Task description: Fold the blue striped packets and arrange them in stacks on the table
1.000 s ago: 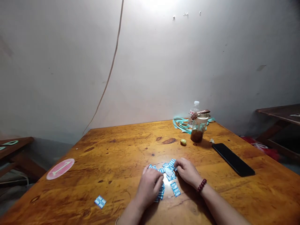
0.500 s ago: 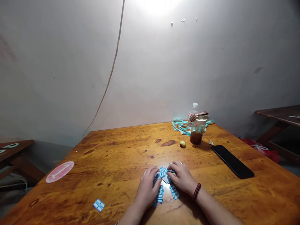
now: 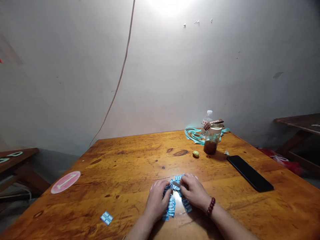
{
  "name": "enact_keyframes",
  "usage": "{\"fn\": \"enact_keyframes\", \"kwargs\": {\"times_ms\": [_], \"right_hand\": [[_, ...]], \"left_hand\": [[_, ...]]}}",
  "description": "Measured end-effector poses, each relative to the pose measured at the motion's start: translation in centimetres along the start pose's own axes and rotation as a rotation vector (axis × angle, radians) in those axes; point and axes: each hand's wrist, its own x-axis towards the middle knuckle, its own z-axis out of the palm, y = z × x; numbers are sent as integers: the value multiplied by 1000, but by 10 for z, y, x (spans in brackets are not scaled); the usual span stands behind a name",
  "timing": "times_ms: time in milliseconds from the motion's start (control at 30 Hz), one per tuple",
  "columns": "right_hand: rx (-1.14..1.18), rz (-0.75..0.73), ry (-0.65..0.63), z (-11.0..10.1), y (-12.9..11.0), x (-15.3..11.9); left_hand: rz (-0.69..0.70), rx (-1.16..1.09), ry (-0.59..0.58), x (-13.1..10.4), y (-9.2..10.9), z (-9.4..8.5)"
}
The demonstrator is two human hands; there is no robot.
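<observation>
Several small blue-and-white patterned pieces [image 3: 171,206] lie bunched on the wooden table between my hands. My left hand [image 3: 158,199] rests over the left side of the bunch, its fingers curved round some pieces and its thumb at their edge. My right hand [image 3: 194,190], with a dark red bead bracelet at the wrist, pinches a thin greyish piece [image 3: 176,184] between thumb and fingers above the bunch. One blue-and-white piece [image 3: 106,218] lies apart at the front left.
A black phone [image 3: 250,173] lies at the right. Behind stand a brown-strapped cup [image 3: 211,141] and a clear bottle [image 3: 207,120] beside turquoise ribbon [image 3: 193,136]. A yellowish item [image 3: 195,154] sits near the cup; a pink round sticker [image 3: 65,182] is on the left.
A greyish piece now shows in my right fingers, where a blue-and-white piece faced up between my hands before. The whole view has shifted slightly.
</observation>
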Motion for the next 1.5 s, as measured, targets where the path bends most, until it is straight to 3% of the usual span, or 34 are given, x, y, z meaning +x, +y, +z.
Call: {"fn": "enact_keyframes", "kwargs": {"times_ms": [133, 267, 433, 667, 767, 933, 1167, 1333, 1500], "right_hand": [[17, 3, 82, -7, 3, 1], [30, -9, 41, -9, 9, 3], [25, 66, 82, -4, 18, 7], [-13, -86, -83, 2, 5, 2], [37, -67, -22, -1, 3, 2], [96, 44, 76, 2, 12, 7], [90, 53, 134, 3, 17, 9], [100, 56, 70, 1, 15, 8], [6, -72, -84, -1, 6, 2]], "left_hand": [[-1, -5, 4, 0, 0, -1], [14, -30, 6, 1, -4, -3], [-55, -47, 130, 7, -16, -7], [-7, -110, 29, 1, -1, -2], [-3, -162, 74, 0, 3, -3], [-93, -191, 180, 4, -12, -7], [-110, -108, 241, 7, -20, -10], [-121, -13, 119, 7, -17, -12], [-117, 90, -25, 2, -12, -14]]}}
